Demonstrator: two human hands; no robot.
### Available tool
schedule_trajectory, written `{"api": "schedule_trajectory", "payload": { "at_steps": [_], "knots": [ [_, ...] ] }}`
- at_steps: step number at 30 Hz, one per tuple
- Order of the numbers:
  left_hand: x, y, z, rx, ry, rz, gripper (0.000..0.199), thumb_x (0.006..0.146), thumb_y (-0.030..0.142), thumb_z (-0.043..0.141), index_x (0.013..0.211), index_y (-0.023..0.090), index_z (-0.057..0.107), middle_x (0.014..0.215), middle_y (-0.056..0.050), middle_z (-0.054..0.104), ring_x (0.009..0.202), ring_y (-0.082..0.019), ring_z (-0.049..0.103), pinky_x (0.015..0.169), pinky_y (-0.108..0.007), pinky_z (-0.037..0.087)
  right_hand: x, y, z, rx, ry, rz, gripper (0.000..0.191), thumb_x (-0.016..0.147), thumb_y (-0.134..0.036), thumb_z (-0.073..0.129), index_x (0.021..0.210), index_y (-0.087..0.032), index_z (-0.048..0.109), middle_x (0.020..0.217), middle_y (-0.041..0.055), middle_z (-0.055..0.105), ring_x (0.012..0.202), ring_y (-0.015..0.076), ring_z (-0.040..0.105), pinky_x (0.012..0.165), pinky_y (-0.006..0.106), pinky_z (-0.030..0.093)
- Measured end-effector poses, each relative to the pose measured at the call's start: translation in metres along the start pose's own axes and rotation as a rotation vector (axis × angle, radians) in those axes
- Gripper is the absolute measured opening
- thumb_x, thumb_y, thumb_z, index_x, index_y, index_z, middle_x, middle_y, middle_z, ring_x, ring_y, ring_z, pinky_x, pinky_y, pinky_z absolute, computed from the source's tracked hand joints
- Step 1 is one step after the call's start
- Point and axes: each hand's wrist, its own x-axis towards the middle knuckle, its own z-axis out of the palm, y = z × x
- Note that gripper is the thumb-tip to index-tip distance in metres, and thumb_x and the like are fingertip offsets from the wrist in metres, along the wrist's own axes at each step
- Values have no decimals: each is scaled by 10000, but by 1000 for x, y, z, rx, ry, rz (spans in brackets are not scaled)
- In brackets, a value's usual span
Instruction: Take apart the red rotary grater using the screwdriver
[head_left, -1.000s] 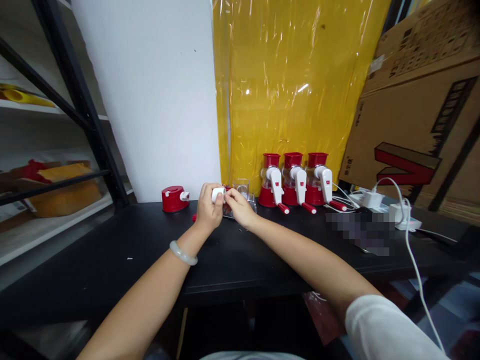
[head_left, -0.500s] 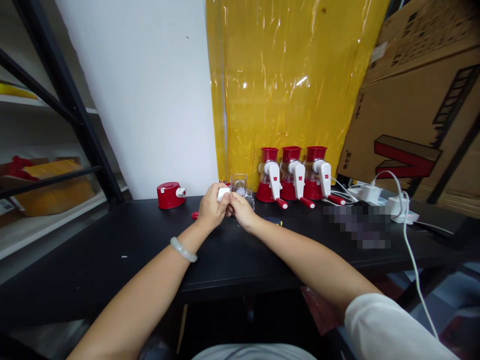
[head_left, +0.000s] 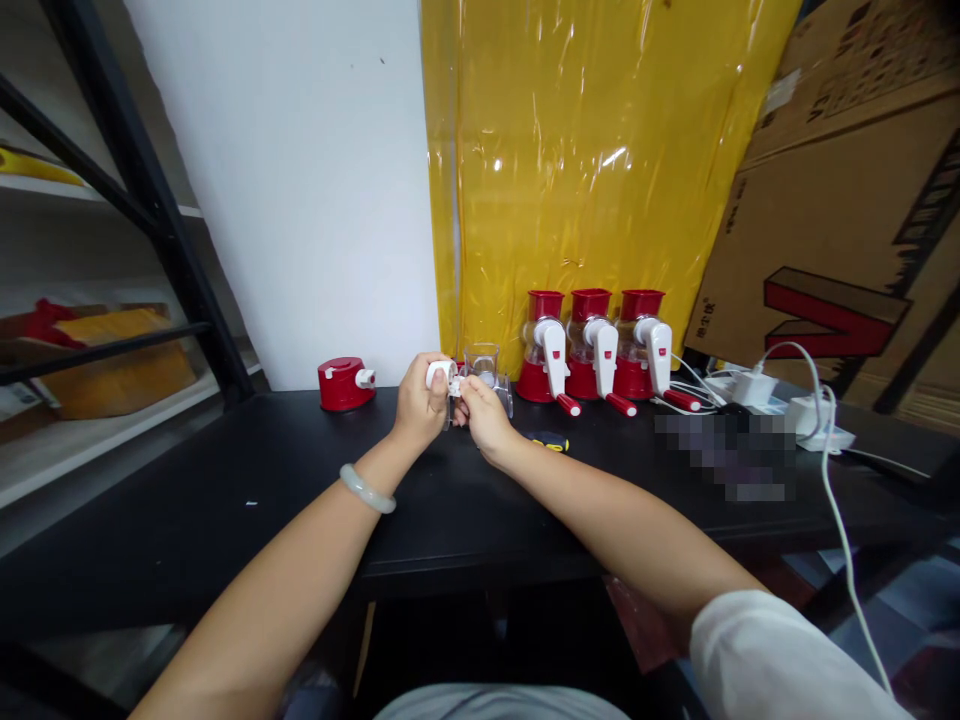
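Observation:
My left hand (head_left: 422, 402) is closed around a white plastic part (head_left: 441, 374), whose round end shows above the thumb. My right hand (head_left: 482, 415) pinches the right end of this same part, where small white details stick out. Just behind my hands stands a clear plastic housing (head_left: 481, 358) on the black table (head_left: 420, 520). To the left sits a red round base (head_left: 346, 385) with a white knob on its right side. A dark and yellow tool (head_left: 551, 441) lies right of my right hand, partly hidden by the forearm.
Three red and white hand-crank machines (head_left: 556, 365) stand in a row at the back right. Beyond them are white chargers and cables (head_left: 754, 386) and a large cardboard box (head_left: 832, 230). A metal-framed shelf (head_left: 161, 230) is on the left.
The white part has turned in my hands, so its round end and small details now show. The red piece beside my left wrist is no longer visible. The camera view has shifted slightly.

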Motion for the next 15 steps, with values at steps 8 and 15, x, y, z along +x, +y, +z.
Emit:
{"api": "schedule_trajectory", "payload": {
  "at_steps": [8,15],
  "knots": [
    [15,-33,-22,-39,176,-236,418,958,564,322,959,212,548,712,-24,606,617,-147,612,590,-268,517,6,-21,-15,165,188,11,276,901,-345,496,685,-228,371,477,-104,325,378,64,342,449,198,390],
    [20,-46,-22,-177,-104,-545,440,870,636,447,930,210,537,718,-10,607,499,-132,576,422,-256,489,11,-18,-29,187,197,61,251,843,-313,542,660,-219,398,484,-88,364,395,66,351,437,205,386]
  ]
}}
